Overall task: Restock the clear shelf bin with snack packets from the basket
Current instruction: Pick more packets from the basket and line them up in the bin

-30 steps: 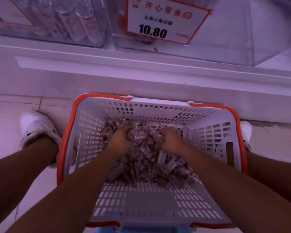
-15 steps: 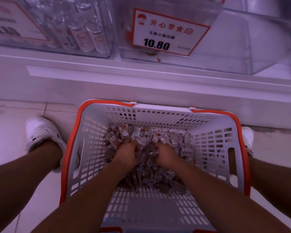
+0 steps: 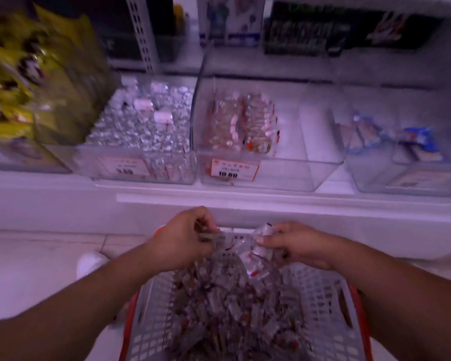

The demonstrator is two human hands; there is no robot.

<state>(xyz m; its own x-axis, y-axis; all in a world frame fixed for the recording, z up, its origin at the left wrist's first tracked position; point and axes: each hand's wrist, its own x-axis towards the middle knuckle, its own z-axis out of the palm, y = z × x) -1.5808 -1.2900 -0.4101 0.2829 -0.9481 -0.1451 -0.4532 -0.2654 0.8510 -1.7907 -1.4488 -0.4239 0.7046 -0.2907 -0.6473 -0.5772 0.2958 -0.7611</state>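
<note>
I am in a retail shop, at a display shelf [image 3: 219, 201] of loose snacks. Clear bins [image 3: 258, 175] stand side by side along it, each with wrapped goods inside. Orange-framed price tags [image 3: 234, 171] are fixed to the bin fronts; one reads 10.80. Packaged goods [image 3: 300, 35] line the shelf above. A white, orange-rimmed shopping basket [image 3: 331, 308] sits below me.

The price tag [image 3: 234, 170] on the clear shelf bin [image 3: 258, 162] reads 10.80.
</note>
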